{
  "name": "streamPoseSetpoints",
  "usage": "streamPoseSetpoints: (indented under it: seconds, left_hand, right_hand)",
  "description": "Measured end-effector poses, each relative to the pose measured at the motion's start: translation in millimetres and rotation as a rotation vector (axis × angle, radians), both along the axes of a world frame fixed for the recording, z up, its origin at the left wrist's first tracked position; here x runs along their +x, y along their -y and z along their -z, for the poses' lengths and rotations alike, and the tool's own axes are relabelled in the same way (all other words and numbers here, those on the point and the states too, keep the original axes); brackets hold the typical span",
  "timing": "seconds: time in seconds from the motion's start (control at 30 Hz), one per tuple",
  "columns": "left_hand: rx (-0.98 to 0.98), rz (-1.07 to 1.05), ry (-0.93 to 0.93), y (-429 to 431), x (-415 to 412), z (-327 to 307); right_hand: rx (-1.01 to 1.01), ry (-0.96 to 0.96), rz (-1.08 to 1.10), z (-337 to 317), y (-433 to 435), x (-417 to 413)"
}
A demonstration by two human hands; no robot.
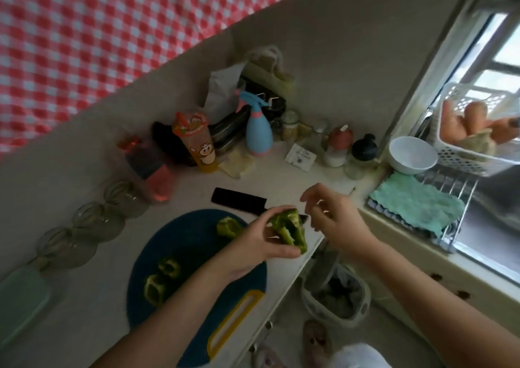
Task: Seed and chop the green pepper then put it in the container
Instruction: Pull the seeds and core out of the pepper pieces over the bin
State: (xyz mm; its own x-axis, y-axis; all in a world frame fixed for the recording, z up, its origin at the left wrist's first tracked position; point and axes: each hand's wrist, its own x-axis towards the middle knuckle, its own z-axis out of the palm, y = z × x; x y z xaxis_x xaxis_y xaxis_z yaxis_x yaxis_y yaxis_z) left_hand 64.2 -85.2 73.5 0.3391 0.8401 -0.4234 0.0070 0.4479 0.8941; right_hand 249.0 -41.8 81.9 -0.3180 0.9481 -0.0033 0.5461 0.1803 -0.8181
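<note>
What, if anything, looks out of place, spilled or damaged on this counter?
Nothing stands out. The left hand holds a green pepper piece, with the right hand beside it. The other pieces lie on the blue cutting board, and the knife lies flat on the counter beyond it. No spill or damage shows.

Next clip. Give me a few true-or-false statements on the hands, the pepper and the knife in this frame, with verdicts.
1. The left hand has its grip on a pepper piece. True.
2. The right hand holds the knife. False: the knife lies on the counter beyond the cutting board, and the right hand's fingers are loose, with nothing visible in them.
3. More pepper pieces lie on the cutting board. True.
4. The white bowl is full of chopped pepper. False: no pepper shows in it.
</note>
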Motion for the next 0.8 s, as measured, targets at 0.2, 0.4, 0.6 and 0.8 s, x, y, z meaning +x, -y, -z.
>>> streamPoseSetpoints:
  seconds: [0.2,0.4,0.6,0.8]
  left_hand:
    - [0.032,0.175,-0.116,-18.3,76.4,27.9]
    - [0.055,0.242,-0.175,-26.8,135.7,54.6]
    - [0.039,0.263,-0.201,-30.7,174.6,71.2]
    - [0.012,0.24,-0.194,-29.5,187.9,86.8]
  right_hand:
    - [-0.185,0.096,0.052,-1.0,17.3,68.1]
    - [-0.376,0.253,0.18,16.9,25.1,120.3]
    - [-0.368,0.4,0.41,44.8,28.1,139.1]
    - [-0.407,0.421,0.497,64.3,29.9,140.4]
